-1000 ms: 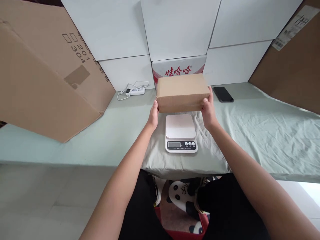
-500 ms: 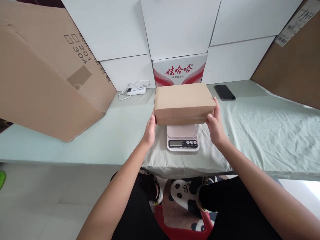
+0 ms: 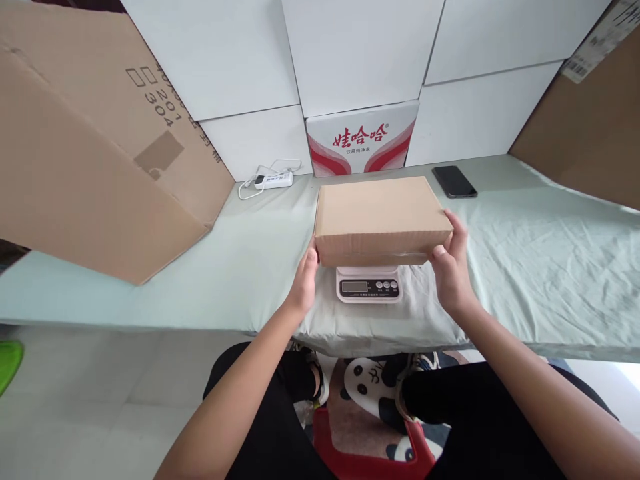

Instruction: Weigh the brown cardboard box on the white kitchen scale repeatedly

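A flat brown cardboard box (image 3: 383, 208) is held level between my two hands. My left hand (image 3: 303, 283) grips its left end near the front corner, and my right hand (image 3: 453, 267) is closed on the right end with the thumb on the front edge. Beneath the box is a white kitchen scale (image 3: 369, 287); its small display and buttons show in front, while its platform is mostly covered. Whether the box touches the platform I cannot tell.
A big carton (image 3: 130, 153) stands left and another carton (image 3: 590, 127) right. At the back are white panels and a white-and-red box (image 3: 361, 141). A power strip (image 3: 273, 180) with a cable and a black phone (image 3: 454, 181) lie on the green cloth (image 3: 260, 267).
Both hands have brought the box nearer to me and slightly right. It now hides more of the scale's platform, and more of the white-and-red box shows behind it.
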Available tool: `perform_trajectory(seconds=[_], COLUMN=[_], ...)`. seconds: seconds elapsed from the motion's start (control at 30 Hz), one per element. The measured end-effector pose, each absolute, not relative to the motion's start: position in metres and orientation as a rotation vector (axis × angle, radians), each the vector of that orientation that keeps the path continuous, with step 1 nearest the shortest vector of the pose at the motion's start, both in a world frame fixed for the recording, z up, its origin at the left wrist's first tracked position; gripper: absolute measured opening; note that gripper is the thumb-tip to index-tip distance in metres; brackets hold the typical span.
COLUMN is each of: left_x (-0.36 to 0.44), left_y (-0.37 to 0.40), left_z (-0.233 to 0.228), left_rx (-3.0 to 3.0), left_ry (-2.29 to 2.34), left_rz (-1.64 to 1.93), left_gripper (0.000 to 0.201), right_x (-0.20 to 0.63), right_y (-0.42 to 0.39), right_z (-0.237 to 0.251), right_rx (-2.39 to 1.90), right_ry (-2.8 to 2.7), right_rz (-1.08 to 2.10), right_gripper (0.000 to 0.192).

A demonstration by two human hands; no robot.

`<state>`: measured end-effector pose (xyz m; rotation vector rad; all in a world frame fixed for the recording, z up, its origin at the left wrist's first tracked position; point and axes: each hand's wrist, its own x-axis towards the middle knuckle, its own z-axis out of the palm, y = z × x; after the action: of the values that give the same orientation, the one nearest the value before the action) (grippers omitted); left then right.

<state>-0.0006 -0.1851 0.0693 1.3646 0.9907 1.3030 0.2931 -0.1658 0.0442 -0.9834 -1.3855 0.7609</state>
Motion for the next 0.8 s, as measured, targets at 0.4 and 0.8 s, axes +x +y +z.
perform_trajectory(seconds=[0.4, 0.8], left_x=[-0.0021, -0.0025], left_y=[-0.1913, -0.1931], left_z=[0.0655, 0.0663], left_rx=[1.39, 1.39], left_ry=[0.994, 1.007], left_rz=[1.321, 1.318], left_gripper=[0.079, 0.078], right_x=[0.294, 0.2894], right_y=[-0.1668, -0.1679], right_z=[0.0406, 0.0461], right_rx=[-1.01, -1.025], right_ry=[-1.353, -1.31], right_rz=[0.771, 0.765], right_gripper=[0.062, 0.062])
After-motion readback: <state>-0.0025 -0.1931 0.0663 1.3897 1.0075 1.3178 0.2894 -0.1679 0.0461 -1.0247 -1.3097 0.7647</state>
